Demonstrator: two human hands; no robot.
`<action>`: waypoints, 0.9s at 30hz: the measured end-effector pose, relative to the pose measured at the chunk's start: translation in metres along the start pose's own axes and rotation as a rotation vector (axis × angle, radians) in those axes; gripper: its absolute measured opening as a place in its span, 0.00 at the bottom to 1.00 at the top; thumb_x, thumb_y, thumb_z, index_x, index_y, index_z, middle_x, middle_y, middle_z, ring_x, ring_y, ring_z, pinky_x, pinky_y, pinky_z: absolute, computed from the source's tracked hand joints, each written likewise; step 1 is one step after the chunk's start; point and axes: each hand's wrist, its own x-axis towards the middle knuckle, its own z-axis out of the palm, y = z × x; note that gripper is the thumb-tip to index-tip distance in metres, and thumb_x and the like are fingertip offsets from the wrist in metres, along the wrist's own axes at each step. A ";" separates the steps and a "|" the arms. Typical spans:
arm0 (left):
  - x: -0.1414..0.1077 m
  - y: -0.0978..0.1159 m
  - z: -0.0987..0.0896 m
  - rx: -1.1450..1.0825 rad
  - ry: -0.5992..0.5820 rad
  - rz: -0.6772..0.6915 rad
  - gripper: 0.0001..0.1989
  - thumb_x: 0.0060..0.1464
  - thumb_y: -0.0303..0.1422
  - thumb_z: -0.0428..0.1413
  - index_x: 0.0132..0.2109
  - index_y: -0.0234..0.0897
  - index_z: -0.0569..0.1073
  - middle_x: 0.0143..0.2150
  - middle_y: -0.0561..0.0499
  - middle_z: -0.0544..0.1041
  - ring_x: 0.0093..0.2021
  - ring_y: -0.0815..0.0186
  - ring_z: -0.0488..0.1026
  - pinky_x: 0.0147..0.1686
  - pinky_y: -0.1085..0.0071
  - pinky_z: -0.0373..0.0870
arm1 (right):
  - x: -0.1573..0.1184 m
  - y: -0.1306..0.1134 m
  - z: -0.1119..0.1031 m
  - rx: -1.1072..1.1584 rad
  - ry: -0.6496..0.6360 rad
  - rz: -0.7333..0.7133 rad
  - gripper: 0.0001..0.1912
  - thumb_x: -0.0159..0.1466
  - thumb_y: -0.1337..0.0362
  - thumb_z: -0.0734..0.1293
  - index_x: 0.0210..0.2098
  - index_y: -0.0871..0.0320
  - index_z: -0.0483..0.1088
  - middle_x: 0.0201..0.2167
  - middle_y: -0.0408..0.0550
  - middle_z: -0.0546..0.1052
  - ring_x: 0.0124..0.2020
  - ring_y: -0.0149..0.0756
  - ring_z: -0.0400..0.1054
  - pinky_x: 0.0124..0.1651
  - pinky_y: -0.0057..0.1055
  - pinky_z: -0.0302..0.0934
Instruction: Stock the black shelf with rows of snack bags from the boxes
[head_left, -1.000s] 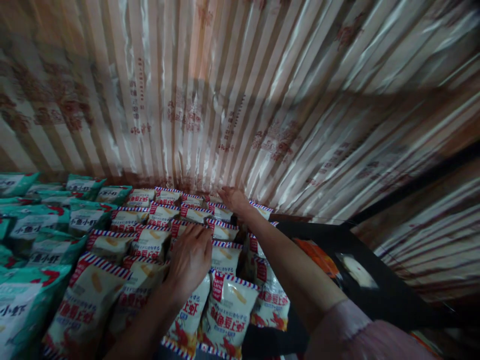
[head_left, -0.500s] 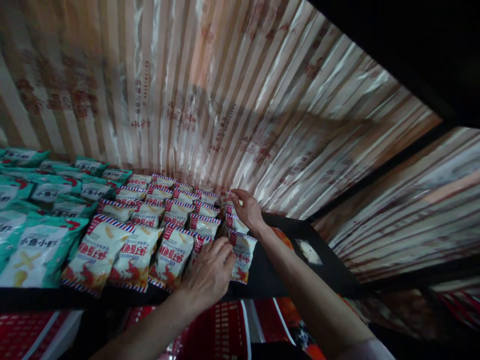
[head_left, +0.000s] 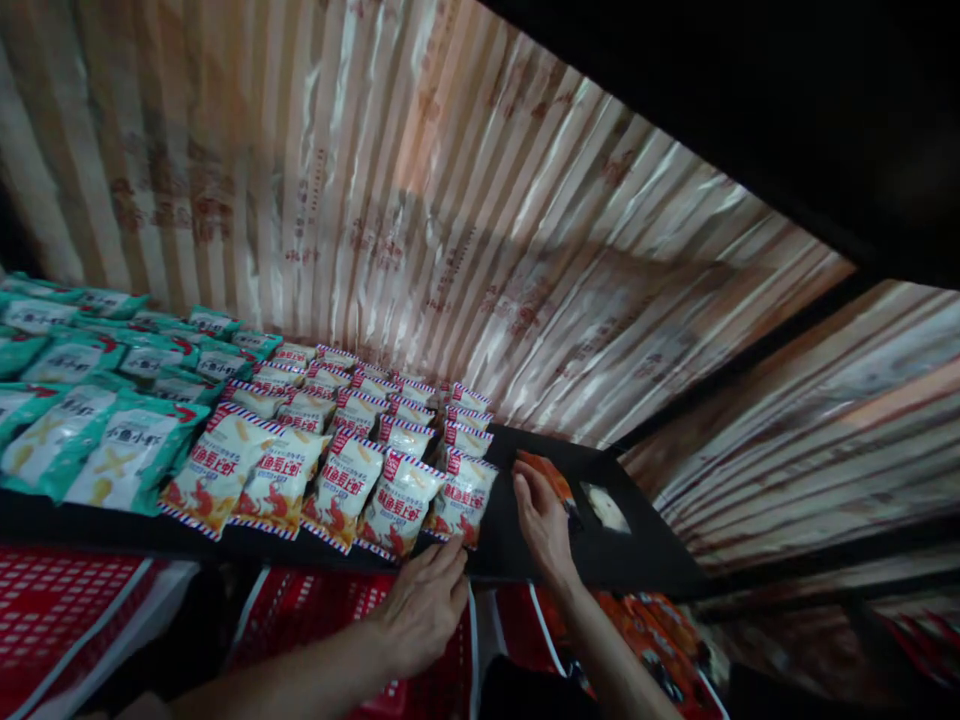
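Rows of white snack bags [head_left: 400, 500] with red lettering and striped edges lean on the black shelf [head_left: 510, 555]. My left hand [head_left: 429, 600] rests at the shelf's front edge, fingers stretched out, its tips near the bottom of the rightmost front bag [head_left: 461, 497]; nothing shows in it. To the right, my right hand [head_left: 541, 510] is beside an orange packet [head_left: 551, 475] lying on the shelf. Its fingers are apart and touch or nearly touch the packet's left side. Further right lies a small white packet [head_left: 606, 507].
Teal snack bags [head_left: 135, 455] fill the shelf's left part. Below stand red baskets [head_left: 64, 610] and orange packets [head_left: 637, 640]. A striped plastic-covered wall [head_left: 375, 200] rises behind, and a dark beam [head_left: 742, 350] slants at the right.
My left hand has moved down off the front bags to the shelf edge. My right hand has left the back of the right column and come forward to the orange packet.
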 end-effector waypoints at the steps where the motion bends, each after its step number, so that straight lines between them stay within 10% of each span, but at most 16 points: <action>1: -0.004 0.001 0.005 0.000 -0.009 -0.006 0.14 0.57 0.29 0.46 0.48 0.31 0.70 0.55 0.40 0.68 0.60 0.56 0.58 0.54 0.61 0.61 | -0.006 0.007 0.003 0.020 -0.006 0.031 0.25 0.59 0.48 0.58 0.46 0.59 0.68 0.47 0.56 0.73 0.49 0.44 0.67 0.53 0.45 0.59; 16: -0.013 -0.003 -0.006 -0.014 -0.218 -0.074 0.10 0.52 0.24 0.50 0.42 0.32 0.70 0.41 0.46 0.72 0.42 0.60 0.66 0.42 0.65 0.66 | -0.051 0.044 0.025 0.222 -0.088 0.178 0.28 0.58 0.51 0.62 0.53 0.59 0.61 0.51 0.58 0.69 0.51 0.43 0.65 0.54 0.43 0.59; 27: -0.010 -0.017 0.004 -0.060 0.010 -0.048 0.10 0.54 0.24 0.46 0.40 0.29 0.71 0.43 0.43 0.72 0.45 0.60 0.65 0.45 0.64 0.68 | -0.061 0.022 0.044 0.478 -0.238 0.258 0.27 0.57 0.54 0.65 0.53 0.57 0.59 0.48 0.54 0.72 0.47 0.42 0.69 0.48 0.39 0.66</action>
